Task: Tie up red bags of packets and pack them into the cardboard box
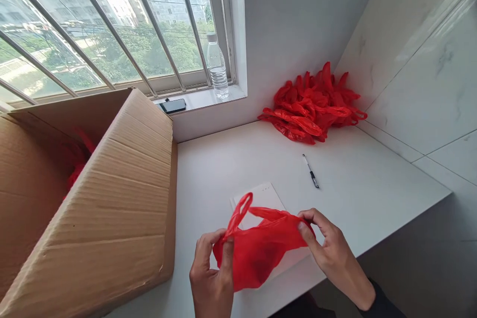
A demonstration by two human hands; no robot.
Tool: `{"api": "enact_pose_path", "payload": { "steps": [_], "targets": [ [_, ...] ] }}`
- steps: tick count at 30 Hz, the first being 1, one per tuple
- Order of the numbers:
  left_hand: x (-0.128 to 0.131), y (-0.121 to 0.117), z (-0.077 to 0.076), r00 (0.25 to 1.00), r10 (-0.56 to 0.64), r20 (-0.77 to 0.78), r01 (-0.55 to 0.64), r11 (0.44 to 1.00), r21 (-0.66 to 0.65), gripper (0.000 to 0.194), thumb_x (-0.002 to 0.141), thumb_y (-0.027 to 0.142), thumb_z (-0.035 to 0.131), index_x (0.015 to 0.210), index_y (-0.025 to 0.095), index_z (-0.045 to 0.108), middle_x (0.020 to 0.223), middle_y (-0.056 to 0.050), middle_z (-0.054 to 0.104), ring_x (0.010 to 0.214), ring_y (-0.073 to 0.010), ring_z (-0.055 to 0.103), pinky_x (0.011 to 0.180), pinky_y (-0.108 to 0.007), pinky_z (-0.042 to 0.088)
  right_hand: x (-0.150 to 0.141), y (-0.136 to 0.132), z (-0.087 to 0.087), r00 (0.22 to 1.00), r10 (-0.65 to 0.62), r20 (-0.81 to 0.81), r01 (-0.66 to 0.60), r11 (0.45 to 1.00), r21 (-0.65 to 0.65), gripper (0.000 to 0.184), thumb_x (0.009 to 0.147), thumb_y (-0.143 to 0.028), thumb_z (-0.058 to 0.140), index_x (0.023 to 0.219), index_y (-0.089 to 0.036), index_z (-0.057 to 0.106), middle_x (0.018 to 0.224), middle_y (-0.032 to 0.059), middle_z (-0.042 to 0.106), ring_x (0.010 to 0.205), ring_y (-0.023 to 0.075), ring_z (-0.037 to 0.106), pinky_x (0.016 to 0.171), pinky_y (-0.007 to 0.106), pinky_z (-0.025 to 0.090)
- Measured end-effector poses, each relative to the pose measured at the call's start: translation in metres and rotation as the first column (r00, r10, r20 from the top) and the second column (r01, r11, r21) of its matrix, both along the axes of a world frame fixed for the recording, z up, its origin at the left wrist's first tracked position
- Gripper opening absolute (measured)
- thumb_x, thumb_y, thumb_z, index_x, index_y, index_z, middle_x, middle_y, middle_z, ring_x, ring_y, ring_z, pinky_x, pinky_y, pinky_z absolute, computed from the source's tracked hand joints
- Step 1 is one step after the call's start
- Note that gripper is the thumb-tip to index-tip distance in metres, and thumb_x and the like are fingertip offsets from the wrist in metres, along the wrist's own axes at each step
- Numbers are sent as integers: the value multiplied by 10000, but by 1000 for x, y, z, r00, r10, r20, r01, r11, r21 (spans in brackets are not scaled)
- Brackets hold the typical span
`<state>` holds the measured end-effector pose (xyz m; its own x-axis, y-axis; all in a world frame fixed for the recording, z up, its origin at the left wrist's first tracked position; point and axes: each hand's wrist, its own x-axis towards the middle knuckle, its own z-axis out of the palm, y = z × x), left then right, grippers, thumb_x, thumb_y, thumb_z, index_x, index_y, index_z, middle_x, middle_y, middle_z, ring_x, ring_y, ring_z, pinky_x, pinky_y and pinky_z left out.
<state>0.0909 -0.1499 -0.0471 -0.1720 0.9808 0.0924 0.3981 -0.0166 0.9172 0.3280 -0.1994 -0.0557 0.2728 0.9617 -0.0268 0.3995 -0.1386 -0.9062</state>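
A red plastic bag (257, 253) is stretched between my two hands above the near part of the white table. My left hand (213, 271) pinches its left side, just below an upright loop handle. With thumb and fingers, my right hand (328, 246) grips the bag's right end. Beneath the bag lies a white paper pad or notebook (266, 195), partly covered by it. A black and clear pen (310, 171) rests on the table beyond my right hand.
A heap of red plastic bags (313, 104) sits in the back right corner. On the left stands an open cardboard box (122, 198) with red bags inside. The windowsill holds a water bottle (217, 67) and a phone (172, 105). A tiled wall (421, 69) borders the right.
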Motion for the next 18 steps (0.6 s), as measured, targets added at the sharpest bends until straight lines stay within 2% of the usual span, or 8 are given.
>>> {"api": "enact_pose_path", "payload": {
  "steps": [3, 7, 10, 12, 15, 17, 18],
  "targets": [
    [1, 1, 9, 997, 50, 58, -46, 995, -83, 271, 884, 498, 698, 976, 243, 708, 964, -42, 723, 891, -237, 671, 759, -315, 552, 3, -5, -1, 994, -52, -99, 56, 998, 42, 208, 1045, -466, 518, 990, -265, 524, 905, -8, 544, 815, 170, 565, 723, 273, 498],
    [20, -3, 33, 994, 7, 113, 4, 996, -94, 334, 873, 488, 722, 1112, 269, 640, 1114, -69, 705, 985, -253, 700, 743, -304, 577, -1, -15, 7, 985, 19, -169, -1, 995, 104, 174, 1038, -408, 538, 962, -275, 456, 917, -19, 496, 823, 153, 544, 763, 252, 501],
    [32, -2, 51, 987, -78, 140, 96, 988, -123, 309, 884, 535, 713, 1009, 259, 655, 934, -32, 697, 741, -190, 679, 612, -264, 543, -5, -23, 15, 983, -23, -184, 48, 990, 133, 195, 1008, -396, 598, 958, -277, 452, 951, -5, 521, 841, 160, 561, 756, 251, 526],
    [34, 2, 61, 987, -91, 132, 102, 992, -79, 298, 909, 543, 683, 947, 247, 675, 816, -7, 673, 642, -160, 620, 547, -246, 497, -4, -28, 17, 972, -106, -210, 138, 980, 143, 214, 990, -397, 627, 958, -278, 451, 962, 6, 538, 795, 160, 577, 687, 248, 546],
    [33, 7, 71, 989, -80, 126, 75, 996, 48, 273, 904, 510, 708, 968, 244, 699, 842, -11, 686, 724, -176, 634, 620, -269, 514, -1, -30, 16, 953, -199, -227, 240, 956, 168, 231, 966, -392, 662, 1006, -288, 460, 974, 27, 570, 743, 171, 613, 593, 252, 567],
    [31, 8, 72, 986, -114, 122, 103, 990, 94, 212, 915, 455, 712, 960, 248, 699, 883, -18, 691, 812, -196, 651, 729, -305, 533, -2, -29, 17, 954, -248, -168, 280, 936, 213, 259, 948, -383, 679, 1101, -296, 489, 1074, 71, 589, 864, 215, 653, 626, 280, 594],
    [30, 7, 71, 984, -140, 110, 129, 986, 106, 175, 926, 425, 704, 959, 253, 699, 911, -22, 690, 852, -204, 655, 774, -320, 535, -4, -30, 19, 952, -280, -121, 302, 918, 257, 292, 939, -372, 681, 1156, -299, 501, 1158, 99, 582, 984, 250, 651, 694, 316, 610]
  ]
}}
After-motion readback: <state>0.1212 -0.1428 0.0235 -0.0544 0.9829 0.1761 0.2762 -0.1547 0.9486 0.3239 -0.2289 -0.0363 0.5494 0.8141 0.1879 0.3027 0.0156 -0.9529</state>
